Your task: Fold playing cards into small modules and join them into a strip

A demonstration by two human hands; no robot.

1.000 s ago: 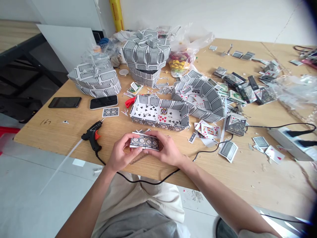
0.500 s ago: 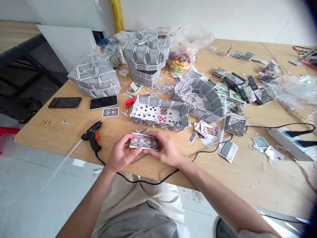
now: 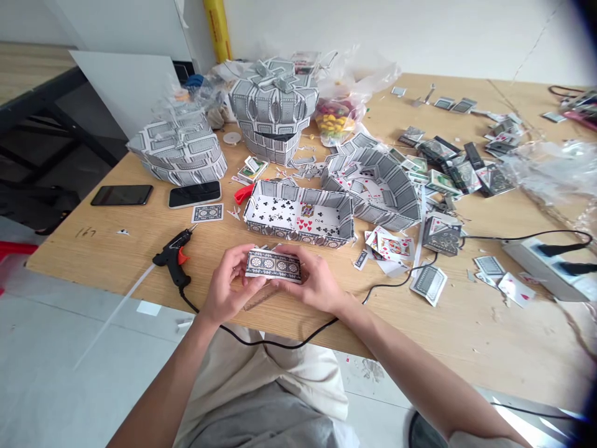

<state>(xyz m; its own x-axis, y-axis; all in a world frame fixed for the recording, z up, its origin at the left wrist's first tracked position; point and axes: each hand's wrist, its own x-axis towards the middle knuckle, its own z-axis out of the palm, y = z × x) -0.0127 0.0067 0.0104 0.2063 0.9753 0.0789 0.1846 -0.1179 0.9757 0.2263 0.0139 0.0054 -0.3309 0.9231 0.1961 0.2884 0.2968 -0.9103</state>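
Note:
My left hand (image 3: 225,283) and my right hand (image 3: 313,281) together hold a small piece built from playing cards (image 3: 273,266), its patterned face showing, above the wooden table (image 3: 93,249). Its lower edge is partly hidden by my fingers. Just left of my left hand lies a black hot glue gun (image 3: 173,261) with an orange trigger and a glue stick. Beyond my hands stands an open rectangular tray of playing cards (image 3: 298,214), showing clubs and hearts inside.
A curved card structure (image 3: 373,186) and tiered card constructions (image 3: 273,112) stand further back. Two phones (image 3: 194,194) lie at left. Card packs and scraps cover the right side. A black cable (image 3: 280,343) runs along the table's front edge to a power strip (image 3: 536,261).
The card piece has tilted slightly, showing more of its patterned face. My hands remain in nearly the same place, and the whole view has shifted slightly.

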